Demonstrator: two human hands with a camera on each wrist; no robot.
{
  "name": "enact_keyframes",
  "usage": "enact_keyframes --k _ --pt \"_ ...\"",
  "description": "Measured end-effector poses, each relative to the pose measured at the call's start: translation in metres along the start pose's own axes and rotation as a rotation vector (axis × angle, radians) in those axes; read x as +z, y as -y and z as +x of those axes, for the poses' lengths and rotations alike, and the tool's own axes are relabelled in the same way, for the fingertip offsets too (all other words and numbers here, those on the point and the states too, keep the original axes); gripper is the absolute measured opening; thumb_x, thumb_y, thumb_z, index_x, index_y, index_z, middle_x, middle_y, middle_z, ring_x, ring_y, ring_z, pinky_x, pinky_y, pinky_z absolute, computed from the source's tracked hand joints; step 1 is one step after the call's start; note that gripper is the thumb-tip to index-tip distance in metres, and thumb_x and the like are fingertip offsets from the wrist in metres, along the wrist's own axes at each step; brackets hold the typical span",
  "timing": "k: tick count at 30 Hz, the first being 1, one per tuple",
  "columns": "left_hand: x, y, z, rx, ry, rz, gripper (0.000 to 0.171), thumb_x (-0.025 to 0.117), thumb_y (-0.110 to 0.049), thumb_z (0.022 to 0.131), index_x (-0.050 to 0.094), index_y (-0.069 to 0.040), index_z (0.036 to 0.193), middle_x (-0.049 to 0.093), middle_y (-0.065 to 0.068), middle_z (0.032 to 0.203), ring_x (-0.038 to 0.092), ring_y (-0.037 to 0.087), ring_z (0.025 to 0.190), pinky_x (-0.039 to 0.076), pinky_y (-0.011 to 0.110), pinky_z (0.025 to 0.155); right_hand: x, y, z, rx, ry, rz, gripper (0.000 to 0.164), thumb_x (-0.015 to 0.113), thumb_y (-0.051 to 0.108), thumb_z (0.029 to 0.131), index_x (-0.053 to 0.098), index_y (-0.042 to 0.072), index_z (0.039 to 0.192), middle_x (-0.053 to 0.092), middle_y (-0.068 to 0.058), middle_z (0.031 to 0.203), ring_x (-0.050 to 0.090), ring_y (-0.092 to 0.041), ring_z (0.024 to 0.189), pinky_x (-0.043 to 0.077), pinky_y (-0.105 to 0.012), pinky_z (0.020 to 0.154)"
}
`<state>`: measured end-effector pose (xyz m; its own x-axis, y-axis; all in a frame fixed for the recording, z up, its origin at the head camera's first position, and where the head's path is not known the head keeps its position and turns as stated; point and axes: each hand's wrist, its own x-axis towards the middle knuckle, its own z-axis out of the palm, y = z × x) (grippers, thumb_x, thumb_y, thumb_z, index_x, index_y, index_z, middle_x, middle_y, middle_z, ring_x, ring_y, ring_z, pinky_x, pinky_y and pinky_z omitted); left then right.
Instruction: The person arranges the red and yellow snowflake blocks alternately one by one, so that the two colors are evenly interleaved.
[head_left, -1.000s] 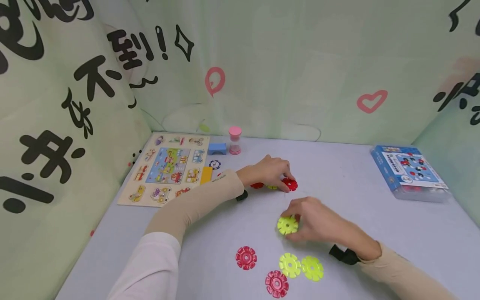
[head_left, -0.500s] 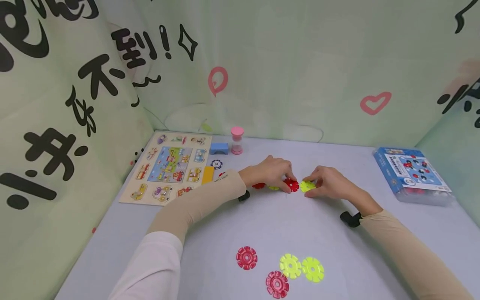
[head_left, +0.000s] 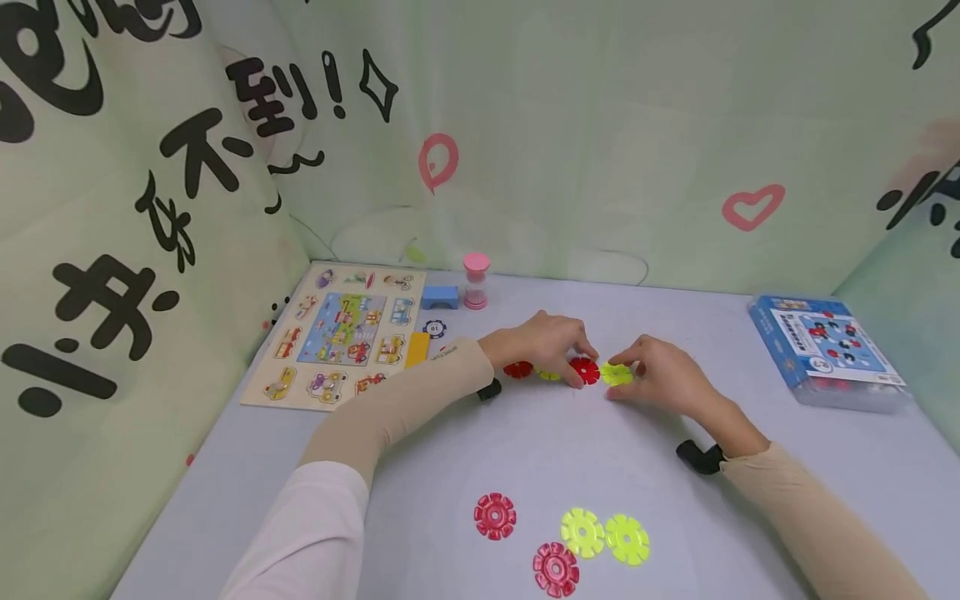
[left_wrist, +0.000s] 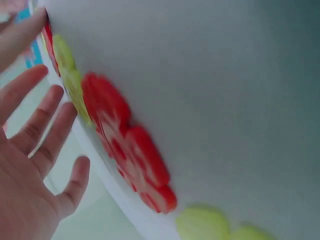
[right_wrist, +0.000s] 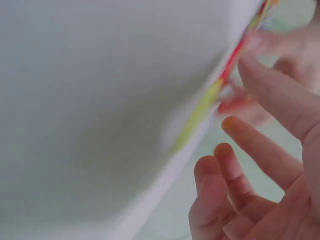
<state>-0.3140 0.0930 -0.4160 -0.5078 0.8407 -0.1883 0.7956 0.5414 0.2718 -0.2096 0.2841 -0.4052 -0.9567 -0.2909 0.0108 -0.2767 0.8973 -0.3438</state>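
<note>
On the near table (head_left: 442, 450): a lone red piece (head_left: 495, 517) lies flat on the left; to its right, a lower red piece (head_left: 556, 570) touches one of two yellow pieces (head_left: 627, 540) lying side by side.
Sleeves: beige cloth (head_left: 817, 517) covers both forearms, with white cloth (head_left: 300, 533) higher on the left arm.
Right hand (head_left: 667, 375): reaches in from the right; its thumb and forefinger close round a yellow disc (head_left: 617, 375), the thumb on the near rim, the forefinger on the far one. How firmly they press, I cannot tell.
Left hand (head_left: 543, 340): arches over the row, its thumb and forefinger pinching the rims of a red disc (head_left: 588, 372); the left wrist view shows the other fingers spread.
Row: the yellow disc sits at the right end, just beside the red disc. Whether the two are slotted together, I cannot tell. Further left come another yellow one (head_left: 549, 376), partly covered by the hand, and another red one (head_left: 517, 370).
Back left: a wooden puzzle board (head_left: 337, 329) with vehicle pictures, a yellow block (head_left: 417, 348) at its right edge, then a round chip (head_left: 434, 328), a blue block (head_left: 440, 297) and a pink-capped hourglass (head_left: 476, 281).
Back right: a blue box (head_left: 828, 346) of parts.
Backdrop: pale green curtain (head_left: 570, 125), printed with dark writing and pink outlines.
</note>
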Motion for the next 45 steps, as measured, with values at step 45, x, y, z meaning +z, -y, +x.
enact_keyframes --k 45 --pt "-0.002 -0.031 0.028 0.029 0.049 0.072 0.053 0.068 -0.057 0.078 0.053 -0.046 0.128 0.052 -0.014 0.116 0.047 0.002 0.106 0.035 0.032 0.091 0.055 0.157 -0.05 -0.72 0.209 -0.175 0.023 0.073 0.035 0.069 0.07 0.026 0.09 0.059 0.012 0.086 0.045 0.006 0.062 0.039 -0.011 0.058"
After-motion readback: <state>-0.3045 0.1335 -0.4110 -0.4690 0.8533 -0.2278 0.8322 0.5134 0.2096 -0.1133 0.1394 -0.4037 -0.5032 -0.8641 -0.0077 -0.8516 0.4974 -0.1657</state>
